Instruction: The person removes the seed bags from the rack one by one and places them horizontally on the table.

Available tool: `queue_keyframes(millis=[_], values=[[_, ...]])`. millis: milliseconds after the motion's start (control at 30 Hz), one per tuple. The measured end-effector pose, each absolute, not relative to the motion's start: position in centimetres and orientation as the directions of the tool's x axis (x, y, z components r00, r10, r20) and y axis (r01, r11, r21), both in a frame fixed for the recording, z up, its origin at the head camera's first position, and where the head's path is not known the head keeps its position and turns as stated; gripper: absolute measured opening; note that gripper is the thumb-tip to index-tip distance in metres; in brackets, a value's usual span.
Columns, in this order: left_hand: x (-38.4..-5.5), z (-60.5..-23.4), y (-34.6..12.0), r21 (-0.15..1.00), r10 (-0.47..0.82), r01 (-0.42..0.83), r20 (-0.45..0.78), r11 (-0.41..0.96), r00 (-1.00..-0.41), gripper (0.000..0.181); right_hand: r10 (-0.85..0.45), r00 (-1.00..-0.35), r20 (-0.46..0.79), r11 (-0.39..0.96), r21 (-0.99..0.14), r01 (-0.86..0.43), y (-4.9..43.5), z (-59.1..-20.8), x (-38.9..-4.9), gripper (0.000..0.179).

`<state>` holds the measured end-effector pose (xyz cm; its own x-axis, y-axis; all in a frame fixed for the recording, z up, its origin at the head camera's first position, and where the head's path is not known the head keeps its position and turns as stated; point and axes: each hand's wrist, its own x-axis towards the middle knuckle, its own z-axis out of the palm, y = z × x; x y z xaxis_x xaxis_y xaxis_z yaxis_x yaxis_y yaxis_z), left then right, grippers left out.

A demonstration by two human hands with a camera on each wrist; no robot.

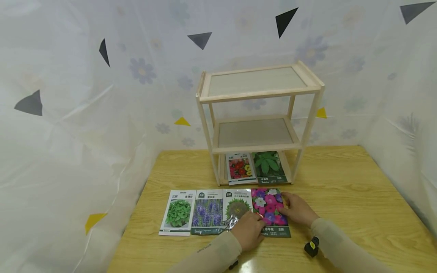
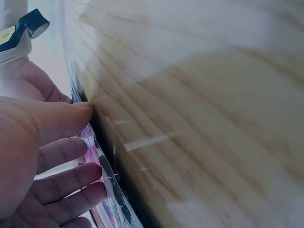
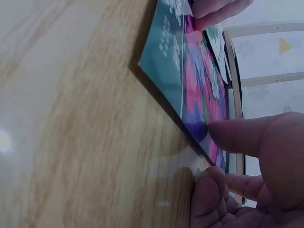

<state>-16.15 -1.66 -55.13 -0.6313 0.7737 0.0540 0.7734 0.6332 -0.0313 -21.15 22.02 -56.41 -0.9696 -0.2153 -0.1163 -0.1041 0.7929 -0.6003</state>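
Note:
A seed packet with pink and purple flowers (image 1: 271,204) lies at the right end of a row on the table, its lower green band (image 3: 166,47) near the front. My right hand (image 1: 300,209) pinches its right edge; in the right wrist view the thumb (image 3: 237,135) is on the printed face and the fingers curl by the edge. My left hand (image 1: 248,230) reaches over the packet's lower left, fingers (image 2: 71,183) fairly straight against it. To the left are the brown seed-head packet (image 1: 238,206), the lavender packet (image 1: 207,212) and the green-leaf packet (image 1: 178,212).
Behind the row stands a pale wooden shelf (image 1: 257,148) with three tiers. Its bottom tier holds a red-and-yellow flower packet (image 1: 240,168) and a dark green leaf packet (image 1: 268,167). A patterned white sheet (image 1: 153,94) hangs behind the wooden table (image 1: 341,178).

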Motion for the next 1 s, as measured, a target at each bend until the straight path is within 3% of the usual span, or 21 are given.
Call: queue_keyframes(millis=[200,300,433,533,800,1000], values=[[-16.1,-54.9,-1.7,-0.016,0.772,0.774,0.083,0.633,-0.63,0.036,-0.206,-0.97,-0.125,0.783,-0.616,-0.087,22.0,-56.1,-20.9,0.063],[-16.6,-54.3,-2.0,0.029,0.756,0.766,0.142,0.642,-0.639,0.034,-0.178,-0.973,-0.144,0.775,-0.63,-0.049,22.0,-55.6,-20.6,0.051],[-18.0,-52.9,-3.1,0.073,0.687,0.716,0.228,0.694,-0.69,0.039,-0.182,-0.975,-0.13,0.755,-0.653,-0.054,21.3,-54.2,-20.6,0.026],[-19.8,-51.7,-4.1,0.118,0.607,0.644,0.241,0.756,-0.757,0.047,-0.239,-0.969,-0.066,0.729,-0.672,-0.134,20.2,-52.5,-21.2,0.019],[-25.0,-49.8,-5.2,0.226,0.441,0.469,0.164,0.854,-0.882,0.061,-0.366,-0.925,0.106,0.787,-0.495,-0.368,16.9,-50.3,-25.8,0.04],[-28.1,-49.9,-4.6,0.066,0.413,0.412,-0.001,0.909,-0.911,0.07,-0.411,-0.91,0.059,0.826,-0.399,-0.399,15.2,-49.8,-29.2,0.058]])
